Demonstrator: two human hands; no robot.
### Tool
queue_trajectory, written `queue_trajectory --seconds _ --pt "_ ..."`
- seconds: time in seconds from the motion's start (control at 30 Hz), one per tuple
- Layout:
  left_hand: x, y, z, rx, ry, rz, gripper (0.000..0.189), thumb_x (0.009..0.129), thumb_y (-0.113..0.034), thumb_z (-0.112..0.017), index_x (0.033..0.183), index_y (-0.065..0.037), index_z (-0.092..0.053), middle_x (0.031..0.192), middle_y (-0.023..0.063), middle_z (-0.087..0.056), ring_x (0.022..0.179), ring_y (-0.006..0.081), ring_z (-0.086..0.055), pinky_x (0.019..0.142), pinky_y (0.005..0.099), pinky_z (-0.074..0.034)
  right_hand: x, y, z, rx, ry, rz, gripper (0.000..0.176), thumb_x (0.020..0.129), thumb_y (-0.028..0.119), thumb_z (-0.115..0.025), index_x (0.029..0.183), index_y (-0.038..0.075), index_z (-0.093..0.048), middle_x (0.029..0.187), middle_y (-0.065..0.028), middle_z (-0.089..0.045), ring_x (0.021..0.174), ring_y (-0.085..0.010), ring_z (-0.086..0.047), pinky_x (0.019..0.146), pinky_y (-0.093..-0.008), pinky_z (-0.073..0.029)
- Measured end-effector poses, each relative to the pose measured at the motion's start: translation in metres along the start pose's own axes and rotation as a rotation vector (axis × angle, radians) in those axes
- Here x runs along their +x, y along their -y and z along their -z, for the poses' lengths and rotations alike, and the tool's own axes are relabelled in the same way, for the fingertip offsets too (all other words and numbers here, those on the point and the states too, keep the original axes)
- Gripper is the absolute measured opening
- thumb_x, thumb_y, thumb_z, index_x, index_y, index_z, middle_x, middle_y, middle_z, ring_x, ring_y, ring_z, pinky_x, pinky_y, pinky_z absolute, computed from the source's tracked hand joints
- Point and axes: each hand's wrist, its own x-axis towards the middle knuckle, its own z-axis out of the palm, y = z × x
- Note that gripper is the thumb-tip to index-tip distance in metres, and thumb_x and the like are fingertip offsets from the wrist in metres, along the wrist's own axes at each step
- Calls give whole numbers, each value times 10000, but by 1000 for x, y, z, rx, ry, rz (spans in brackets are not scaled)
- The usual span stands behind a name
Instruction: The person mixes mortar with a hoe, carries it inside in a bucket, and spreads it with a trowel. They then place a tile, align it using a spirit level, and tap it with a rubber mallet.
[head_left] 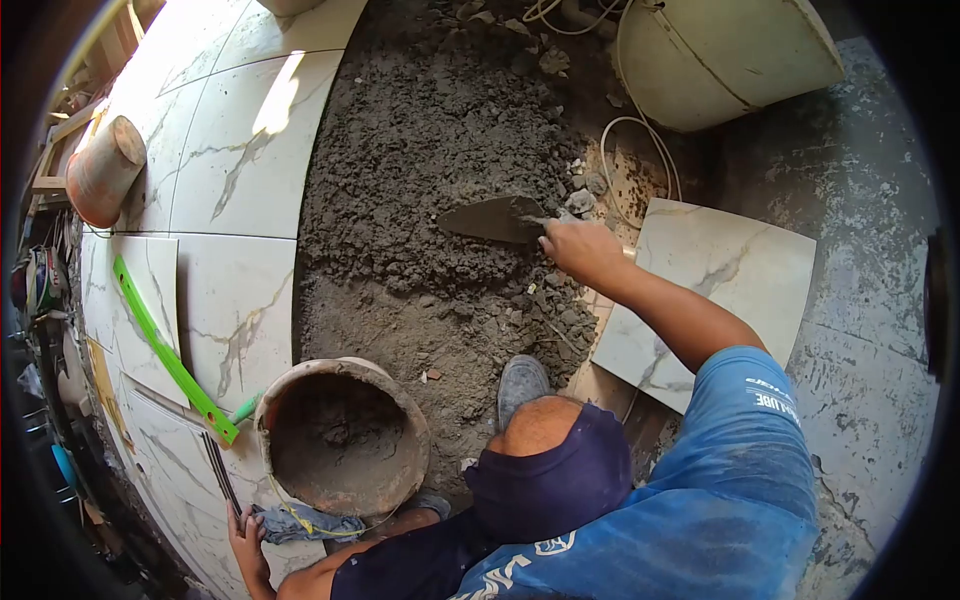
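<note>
"Where's the left hand?"

"Down at 7 o'clock. The left hand (245,540) lies loosely open on the white marble-veined floor tiles (235,170), gripping nothing. It's just beside a crumpled blue-grey rag (300,522) and the mortar-crusted round bucket (340,435)."

"And the trowel?"

"The dark pointed steel trowel (490,218) lies at 9 o'clock from the right hand (585,248), the nearer hand. Its long axis runs level with the tip leftward, over the grey mortar bed (430,150). That hand is fisted round the handle, hiding it."

head cam | looks steeply down, fisheye | close over mortar bed (430,200) | edges dark, perhaps vignetted
</note>
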Motion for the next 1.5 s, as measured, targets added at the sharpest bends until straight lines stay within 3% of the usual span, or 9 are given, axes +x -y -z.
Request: queue_trajectory --seconds 0.8,0.93,1.03,1.1,1.2,1.3,1.33,1.4,1.5 --pt "-20 42 25 29 -55 89 717 957 -232 -584 1543 -175 -176 1301 138 -533 898 124 -555 693 223 -436 233 -129 95 -141 -12 35 431 927 408 -497 1179 84 -628 1128 -173 -659 1029 -365 -630 863 -465 -518" --pt "-26 29 16 56 -89 117 716 957 -223 -585 1543 -172 -176 1295 140 -534 876 120 -547 668 213 -431 235 -133 103 82 95 -150 447 952 405 -483 1163 29 -601 974 -182 -675 833 -303 -680 678 -429 -558" --pt "-33 23 16 164 -47 170 700 946 -124 -576 1525 -93 -184 1277 149 -554 1058 252 -608 853 343 -505 235 -134 98 243 138 -219 429 963 391 -471 1078 -4 -594 805 -143 -627 675 -253 -629 571 -398 -530" --pt "-29 43 21 32 -116 130 714 958 -223 -584 1542 -172 -178 1293 139 -536 870 120 -548 669 215 -434 229 -131 88 423 231 -156 408 973 377 -458 917 -9 -577 674 -84 -537 539 -220 -534 469 -375 -477" --pt "-30 49 15 46 -122 158 706 961 -245 -578 1542 -178 -182 1282 137 -544 868 124 -548 682 224 -440 170 -96 77 624 445 -262 407 964 378 -475 765 27 -529 613 -62 -500 480 -186 -497 426 -361 -458" --pt "-32 54 7 107 -135 188 691 963 -263 -568 1540 -184 -196 1284 133 -549 878 135 -548 707 239 -447 103 -56 66 511 588 -193 373 960 375 -478 803 41 -532 695 -45 -515 547 -163 -524 458 -344 -478" --pt "-33 56 7 94 -134 207 691 963 -263 -568 1540 -184 -196 1284 133 -549 878 135 -548 707 239 -447 87 -46 62 451 629 -214 379 962 359 -467 899 9 -601 744 -103 -586 601 -192 -583 540 -372 -520" --pt "-33 62 11 95 -139 210 674 961 -259 -539 1541 -210 -199 1312 152 -537 968 173 -573 819 295 -448 56 -36 34 -9 386 151 447 952 360 -452 1156 4 -631 928 -227 -682 813 -361 -674 798 -466 -526" --pt "-29 66 11 86 -114 197 683 954 -291 -543 1541 -218 -202 1319 157 -533 990 186 -570 842 302 -438 39 2 38 -161 234 109 361 929 371 -474 963 56 -646 838 -211 -676 804 -397 -661 736 -507 -522"
